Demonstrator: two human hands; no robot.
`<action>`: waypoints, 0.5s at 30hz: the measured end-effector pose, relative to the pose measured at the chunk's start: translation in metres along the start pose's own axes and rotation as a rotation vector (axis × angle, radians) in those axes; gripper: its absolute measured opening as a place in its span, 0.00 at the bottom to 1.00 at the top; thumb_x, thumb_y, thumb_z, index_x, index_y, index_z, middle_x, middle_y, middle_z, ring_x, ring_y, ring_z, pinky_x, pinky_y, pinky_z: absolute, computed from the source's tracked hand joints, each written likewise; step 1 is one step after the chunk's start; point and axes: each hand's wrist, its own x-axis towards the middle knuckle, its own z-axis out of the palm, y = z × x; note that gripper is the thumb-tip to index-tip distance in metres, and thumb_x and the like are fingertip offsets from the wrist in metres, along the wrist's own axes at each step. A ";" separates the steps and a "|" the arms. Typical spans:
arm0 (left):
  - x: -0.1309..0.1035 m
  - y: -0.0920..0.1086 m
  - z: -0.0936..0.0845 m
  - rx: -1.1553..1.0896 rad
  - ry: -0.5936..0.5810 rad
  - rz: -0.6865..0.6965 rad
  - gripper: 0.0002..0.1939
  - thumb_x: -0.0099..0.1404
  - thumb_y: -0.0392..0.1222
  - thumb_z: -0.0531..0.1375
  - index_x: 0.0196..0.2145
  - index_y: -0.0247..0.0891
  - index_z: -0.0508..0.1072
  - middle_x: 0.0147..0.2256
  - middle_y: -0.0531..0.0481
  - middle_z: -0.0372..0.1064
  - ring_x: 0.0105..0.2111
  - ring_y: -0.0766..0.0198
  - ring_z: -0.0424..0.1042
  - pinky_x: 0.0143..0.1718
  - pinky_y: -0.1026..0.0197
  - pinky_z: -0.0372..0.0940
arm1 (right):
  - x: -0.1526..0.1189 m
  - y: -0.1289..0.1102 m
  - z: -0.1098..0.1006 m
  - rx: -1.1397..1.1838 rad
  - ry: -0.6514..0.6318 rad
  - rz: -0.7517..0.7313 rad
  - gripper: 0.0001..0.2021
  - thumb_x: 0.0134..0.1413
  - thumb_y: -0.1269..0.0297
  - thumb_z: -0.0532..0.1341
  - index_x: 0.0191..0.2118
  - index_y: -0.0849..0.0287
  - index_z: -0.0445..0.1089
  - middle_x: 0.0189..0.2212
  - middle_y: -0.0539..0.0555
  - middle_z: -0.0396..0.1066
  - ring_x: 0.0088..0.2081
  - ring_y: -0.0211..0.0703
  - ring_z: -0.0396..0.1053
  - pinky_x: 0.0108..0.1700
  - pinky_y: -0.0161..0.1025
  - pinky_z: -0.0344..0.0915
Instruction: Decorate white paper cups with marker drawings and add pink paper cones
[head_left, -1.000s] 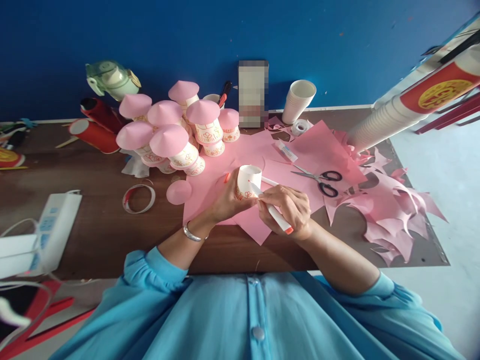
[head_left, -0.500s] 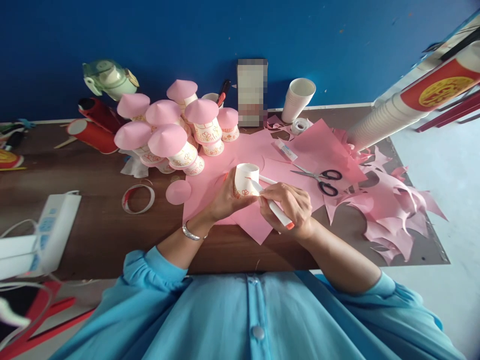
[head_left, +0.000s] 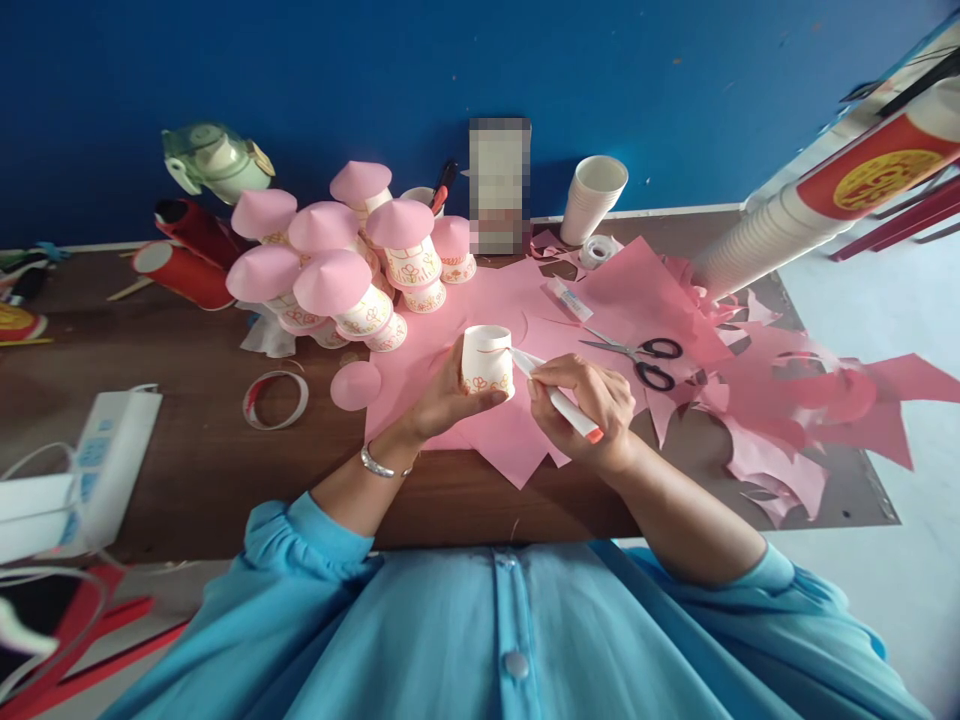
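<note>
My left hand (head_left: 444,398) is wrapped around a white paper cup (head_left: 487,362), holding it tilted over the pink paper. Orange-red flowers run along the cup's lower band, and a thin curved line crosses its upper side. Between the fingers of my right hand (head_left: 585,405) is a white marker (head_left: 564,408) with an orange end, its tip at the cup's right side by the line. Pink paper sheets (head_left: 514,455) lie beneath both hands. Left of them stand several decorated cup towers (head_left: 367,310) with pink cone roofs.
Black-handled scissors (head_left: 646,362), a glue stick (head_left: 568,298) and pink paper scraps (head_left: 780,460) lie to the right. Stacked white cups (head_left: 592,205) stand at the back, near a phone (head_left: 499,190). A tape roll (head_left: 275,400) and a power strip (head_left: 112,460) are on the left.
A longer curved line now shows on the cup's upper side. The marker and my right hand have shifted right; the cup moved slightly left. Scraps at the right edge have lifted and spread outward.
</note>
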 end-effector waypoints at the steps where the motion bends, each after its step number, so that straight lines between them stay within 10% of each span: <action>1: 0.000 0.001 0.000 -0.003 -0.011 -0.005 0.28 0.60 0.58 0.73 0.49 0.41 0.70 0.40 0.46 0.73 0.40 0.55 0.73 0.42 0.53 0.72 | 0.000 0.000 0.000 -0.003 0.002 0.004 0.09 0.64 0.74 0.62 0.43 0.50 0.69 0.27 0.46 0.77 0.26 0.39 0.77 0.27 0.35 0.71; 15: 0.000 -0.002 -0.002 -0.083 0.014 -0.025 0.27 0.57 0.54 0.75 0.45 0.41 0.69 0.36 0.53 0.67 0.35 0.62 0.66 0.40 0.58 0.65 | 0.001 -0.002 -0.001 0.038 -0.023 0.009 0.08 0.63 0.76 0.62 0.41 0.54 0.68 0.27 0.47 0.77 0.25 0.37 0.76 0.27 0.33 0.71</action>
